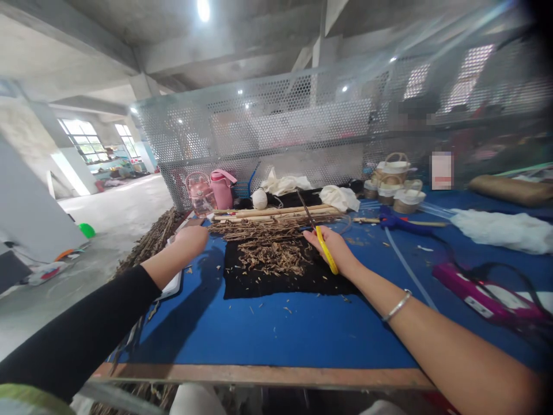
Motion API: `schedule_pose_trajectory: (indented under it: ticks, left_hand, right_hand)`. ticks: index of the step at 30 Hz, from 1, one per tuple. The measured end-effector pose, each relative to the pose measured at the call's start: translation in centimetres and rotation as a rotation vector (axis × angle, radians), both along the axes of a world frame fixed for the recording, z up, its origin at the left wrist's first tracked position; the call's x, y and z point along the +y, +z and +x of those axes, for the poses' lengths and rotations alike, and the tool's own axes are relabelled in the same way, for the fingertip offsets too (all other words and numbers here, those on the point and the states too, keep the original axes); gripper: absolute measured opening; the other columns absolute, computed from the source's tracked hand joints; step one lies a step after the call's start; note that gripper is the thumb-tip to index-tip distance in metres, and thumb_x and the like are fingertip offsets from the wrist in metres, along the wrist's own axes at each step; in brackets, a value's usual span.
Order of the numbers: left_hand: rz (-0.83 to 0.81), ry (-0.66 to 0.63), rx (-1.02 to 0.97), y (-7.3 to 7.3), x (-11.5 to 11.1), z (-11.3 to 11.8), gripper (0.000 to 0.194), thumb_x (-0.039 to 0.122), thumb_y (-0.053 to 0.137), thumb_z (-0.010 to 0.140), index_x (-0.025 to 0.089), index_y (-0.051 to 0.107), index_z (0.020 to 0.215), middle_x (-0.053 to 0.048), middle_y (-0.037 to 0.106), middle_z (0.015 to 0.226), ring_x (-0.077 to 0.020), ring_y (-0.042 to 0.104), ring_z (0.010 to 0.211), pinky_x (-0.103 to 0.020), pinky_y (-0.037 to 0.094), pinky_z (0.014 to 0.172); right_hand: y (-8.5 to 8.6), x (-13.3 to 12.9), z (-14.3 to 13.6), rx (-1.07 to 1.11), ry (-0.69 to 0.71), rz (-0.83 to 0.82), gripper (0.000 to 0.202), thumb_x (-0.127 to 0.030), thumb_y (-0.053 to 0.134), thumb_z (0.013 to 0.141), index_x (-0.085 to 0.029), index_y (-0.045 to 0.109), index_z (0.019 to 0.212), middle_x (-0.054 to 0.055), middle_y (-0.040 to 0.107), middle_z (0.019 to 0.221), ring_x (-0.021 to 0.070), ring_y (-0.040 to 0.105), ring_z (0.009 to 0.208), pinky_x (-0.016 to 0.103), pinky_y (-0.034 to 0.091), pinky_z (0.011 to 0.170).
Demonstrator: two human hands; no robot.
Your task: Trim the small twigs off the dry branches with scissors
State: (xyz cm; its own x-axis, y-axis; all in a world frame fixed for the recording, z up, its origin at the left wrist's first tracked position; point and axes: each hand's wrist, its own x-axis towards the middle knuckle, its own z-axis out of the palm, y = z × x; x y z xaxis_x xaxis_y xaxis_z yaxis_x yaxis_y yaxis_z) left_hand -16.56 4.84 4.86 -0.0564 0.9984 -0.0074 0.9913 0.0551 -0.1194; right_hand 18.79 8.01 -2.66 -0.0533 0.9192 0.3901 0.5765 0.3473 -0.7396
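My right hand (334, 248) is closed around the yellow handles of a pair of scissors (327, 251), whose dark blades point up and away over the table. Under and left of them lies a black cloth (268, 288) with a pile of cut brown plant bits (274, 257) on it. Just behind the cloth is a row of long dry stalks (259, 228). My left hand (191, 242) is at the table's left side, beside a thick bundle of dry stalks (149, 239) and a white object (173, 285). Its fingers are turned away and hidden.
Pale sticks (280, 212), a pink bottle (222, 190) and white cloth (341, 197) line the back, before a perforated metal screen (276, 138). Small baskets (395, 178) stand back right. A magenta device (484, 294) with straps lies right on the blue table (276, 334).
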Motion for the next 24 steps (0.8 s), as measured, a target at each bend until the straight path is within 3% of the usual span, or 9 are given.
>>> schedule_pose_trajectory:
  ticks: [2, 5, 10, 15, 20, 24]
  left_hand:
    - [0.024, -0.133, 0.049, -0.2, 0.3, 1.8, 0.027, 0.011, 0.045, 0.073, 0.016, 0.065, 0.09, -0.017, 0.064, 0.096, -0.0274, 0.059, 0.091, -0.041, 0.043, 0.082]
    - [0.013, -0.321, -0.046, -1.7, 0.9, 4.8, 0.025, 0.017, 0.047, 0.074, 0.02, 0.067, 0.089, -0.011, 0.066, 0.095, -0.0203, 0.058, 0.093, -0.029, 0.041, 0.086]
    - [0.036, -0.289, -0.156, -3.8, 2.1, 7.7, 0.025, 0.017, 0.05, 0.073, 0.024, 0.066, 0.091, -0.007, 0.066, 0.097, -0.0189, 0.058, 0.094, -0.025, 0.042, 0.082]
    - [0.157, -0.158, -0.183, -3.4, 1.1, 6.4, 0.027, 0.017, 0.051, 0.071, 0.02, 0.066, 0.093, -0.009, 0.065, 0.099, -0.0203, 0.058, 0.093, -0.026, 0.042, 0.082]
    - [-0.105, -0.226, -0.215, -3.6, -1.3, 4.7, 0.017, 0.018, 0.059, 0.062, 0.021, 0.071, 0.073, -0.005, 0.068, 0.076, -0.0197, 0.061, 0.075, -0.024, 0.043, 0.067]
    - [-0.074, -0.248, -0.25, -4.3, -1.6, 4.3, 0.023, 0.02, 0.058, 0.063, 0.023, 0.071, 0.082, -0.004, 0.069, 0.081, -0.0201, 0.061, 0.076, -0.025, 0.043, 0.065]
  right_hand:
    - [0.0, 0.0, 0.0, 0.001, 0.001, 0.008, 0.051, -0.071, 0.043, 0.068, -0.02, 0.042, 0.063, -0.005, 0.037, 0.051, 0.01, 0.033, 0.049, 0.023, 0.028, 0.047]
    - [0.1, 0.1, 0.1, -0.014, 0.007, 0.019, 0.05, -0.07, 0.043, 0.069, -0.02, 0.041, 0.062, -0.005, 0.038, 0.052, 0.01, 0.034, 0.05, 0.023, 0.028, 0.048]
    - [0.5, -0.1, 0.2, -0.023, 0.003, 0.018, 0.049, -0.069, 0.044, 0.069, -0.02, 0.042, 0.062, -0.004, 0.04, 0.053, 0.0108, 0.036, 0.051, 0.023, 0.03, 0.05]
    - [0.9, -0.4, 0.2, -0.008, 0.009, 0.016, 0.049, -0.07, 0.043, 0.069, -0.021, 0.041, 0.062, -0.004, 0.04, 0.053, 0.0112, 0.035, 0.051, 0.024, 0.03, 0.049]
    - [0.9, -1.1, -0.5, -0.017, 0.018, 0.0, 0.051, -0.071, 0.044, 0.067, -0.02, 0.04, 0.062, -0.004, 0.04, 0.053, 0.0102, 0.033, 0.05, 0.023, 0.029, 0.048]
    - [0.9, -1.4, -0.8, -0.037, 0.032, -0.016, 0.054, -0.075, 0.042, 0.065, -0.02, 0.041, 0.062, -0.003, 0.043, 0.054, 0.01, 0.033, 0.05, 0.023, 0.027, 0.047]
